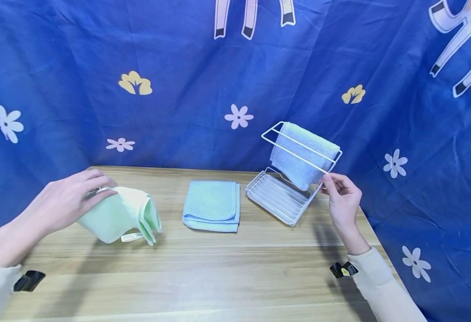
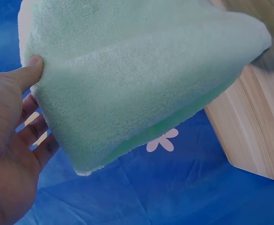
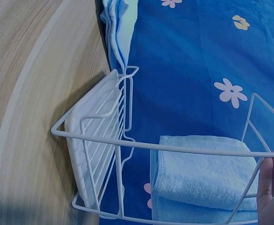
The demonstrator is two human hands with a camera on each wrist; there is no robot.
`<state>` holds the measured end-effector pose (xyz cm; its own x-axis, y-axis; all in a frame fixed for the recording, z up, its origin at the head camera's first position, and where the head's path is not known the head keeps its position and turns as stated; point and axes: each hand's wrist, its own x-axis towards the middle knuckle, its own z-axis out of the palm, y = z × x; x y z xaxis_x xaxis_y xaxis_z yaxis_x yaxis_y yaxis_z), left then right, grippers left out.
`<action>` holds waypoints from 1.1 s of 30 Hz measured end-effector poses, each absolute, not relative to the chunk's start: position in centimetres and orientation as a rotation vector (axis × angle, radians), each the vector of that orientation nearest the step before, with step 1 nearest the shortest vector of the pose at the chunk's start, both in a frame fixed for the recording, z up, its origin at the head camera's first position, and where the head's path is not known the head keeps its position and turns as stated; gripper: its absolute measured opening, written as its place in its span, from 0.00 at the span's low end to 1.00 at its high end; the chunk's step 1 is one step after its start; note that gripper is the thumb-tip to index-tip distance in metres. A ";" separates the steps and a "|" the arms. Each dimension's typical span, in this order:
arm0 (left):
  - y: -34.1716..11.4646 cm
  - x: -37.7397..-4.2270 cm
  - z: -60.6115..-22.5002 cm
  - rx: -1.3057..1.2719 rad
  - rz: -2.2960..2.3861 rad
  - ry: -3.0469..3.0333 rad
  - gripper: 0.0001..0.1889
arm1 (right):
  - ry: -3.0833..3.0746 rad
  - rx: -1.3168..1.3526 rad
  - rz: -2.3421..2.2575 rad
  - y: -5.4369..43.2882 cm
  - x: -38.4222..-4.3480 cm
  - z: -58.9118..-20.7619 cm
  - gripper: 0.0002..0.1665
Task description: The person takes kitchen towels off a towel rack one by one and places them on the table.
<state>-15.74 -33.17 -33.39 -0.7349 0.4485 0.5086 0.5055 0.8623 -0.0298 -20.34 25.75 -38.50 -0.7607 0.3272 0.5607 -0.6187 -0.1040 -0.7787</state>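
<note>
My left hand (image 1: pixel 70 197) pinches a folded pale green towel (image 1: pixel 119 210) above the left side of the table, its far end drooping and a white tag (image 1: pixel 132 237) dangling below. In the left wrist view the thumb lies on the fuzzy face of the towel (image 2: pixel 137 79), with other fingers behind. At the right, my right hand (image 1: pixel 344 199) grips a side bar of a white wire rack (image 1: pixel 276 199) with a tray base. A light blue towel (image 1: pixel 301 152) hangs over the rack's upper bars; the right wrist view shows this towel (image 3: pixel 204 178) behind a rail.
Between the hands, a folded blue towel (image 1: pixel 211 203) lies on the wooden table (image 1: pixel 219 277), just left of the rack. A blue curtain (image 1: pixel 187 80) with flower and animal prints stands behind the table and along its sides.
</note>
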 end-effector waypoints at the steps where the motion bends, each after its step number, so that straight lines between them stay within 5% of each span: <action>1: -33.2 -15.7 -33.5 -0.700 -0.149 -2.518 0.12 | -1.538 0.323 1.924 25.8 -20.4 -38.5 0.05; 33: -30.5 -23.1 -35.9 -0.669 -0.191 -2.813 0.05 | -1.538 0.297 1.937 25.9 -20.5 -38.7 0.04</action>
